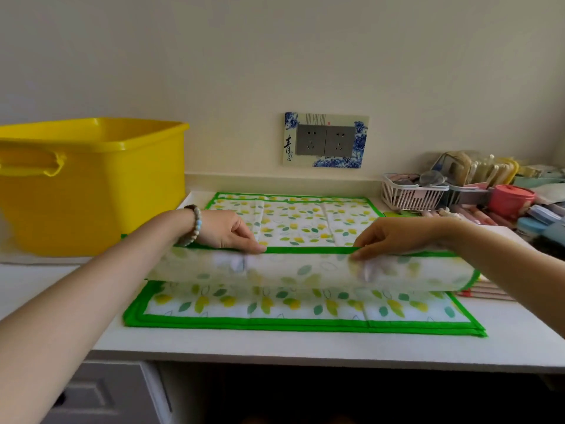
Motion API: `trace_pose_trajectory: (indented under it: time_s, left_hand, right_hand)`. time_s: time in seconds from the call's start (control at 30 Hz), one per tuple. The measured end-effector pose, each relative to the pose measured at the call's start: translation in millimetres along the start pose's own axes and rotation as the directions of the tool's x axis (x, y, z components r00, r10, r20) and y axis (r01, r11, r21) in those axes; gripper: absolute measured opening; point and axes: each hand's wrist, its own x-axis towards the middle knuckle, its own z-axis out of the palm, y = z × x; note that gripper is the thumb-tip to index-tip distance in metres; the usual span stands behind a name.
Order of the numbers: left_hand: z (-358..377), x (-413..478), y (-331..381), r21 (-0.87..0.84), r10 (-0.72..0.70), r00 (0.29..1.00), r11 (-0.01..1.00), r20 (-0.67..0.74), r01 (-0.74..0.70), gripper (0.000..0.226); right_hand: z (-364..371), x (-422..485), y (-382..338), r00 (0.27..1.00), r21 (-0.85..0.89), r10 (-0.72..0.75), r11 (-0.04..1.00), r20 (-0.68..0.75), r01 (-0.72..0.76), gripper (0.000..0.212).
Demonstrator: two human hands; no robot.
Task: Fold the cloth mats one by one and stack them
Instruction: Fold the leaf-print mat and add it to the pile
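White cloth mats with yellow and green leaf prints and green borders lie on the white counter. One mat lies flat near the front edge, and its far half is lifted and blurred. My left hand pinches the lifted green edge on the left. My right hand pinches the same edge on the right. Behind my hands, flat against the wall, is another mat, seemingly with one more under it.
A large yellow plastic tub stands at the back left of the counter. A white wire basket and a heap of small items, including a pink lidded pot, crowd the back right. A double wall socket is on the wall.
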Motion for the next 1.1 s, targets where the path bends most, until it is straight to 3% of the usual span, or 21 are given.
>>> trace_pose_trajectory:
  time_s: [0.17, 0.3, 0.4, 0.5, 0.63, 0.87, 1.1]
  left_hand:
    - [-21.4, 26.8, -0.9, -0.025, 0.033, 0.933, 0.999, -0.359, -0.045, 0.02]
    - [-19.1, 51.4, -10.1, 0.126, 0.0, 0.843, 0.989, -0.538, 0.08, 0.014]
    - [-4.6, 62.8, -13.7, 0.206, 0.046, 0.77, 0.972, -0.637, 0.113, 0.035]
    - [13.1, 69.9, -18.7, 0.197, 0.057, 0.784, 0.977, -0.618, 0.083, 0.052]
    - [33.9, 78.9, -26.7, 0.15, 0.026, 0.846, 0.987, -0.532, 0.064, 0.055]
    - [64.4, 84.1, -29.7, 0.138, -0.007, 0.931, 0.989, -0.364, 0.061, 0.063]
    - [82.2, 90.3, -34.4, 0.166, -0.072, 0.96, 0.979, -0.272, 0.12, 0.067]
  right_hand:
    - [-26.2, 34.4, 3.1, 0.957, -0.185, -0.05, 0.983, -0.284, -0.004, 0.006]
    - [-30.2, 63.2, 9.2, 0.895, -0.334, -0.072, 0.938, -0.44, -0.089, 0.026]
    - [-23.6, 83.9, 20.0, 0.855, -0.3, -0.07, 0.948, -0.514, -0.103, 0.026]
    - [-14.5, 105.4, 32.5, 0.834, -0.253, -0.052, 0.961, -0.549, -0.107, 0.027]
    - [-3.3, 129.8, 49.5, 0.83, -0.129, 0.017, 0.986, -0.557, -0.107, 0.031]
    - [16.7, 156.0, 69.2, 0.814, -0.077, 0.089, 0.984, -0.573, -0.161, 0.025]
    - [38.7, 156.1, 42.8, 0.734, -0.089, 0.015, 0.991, -0.679, -0.102, 0.027]
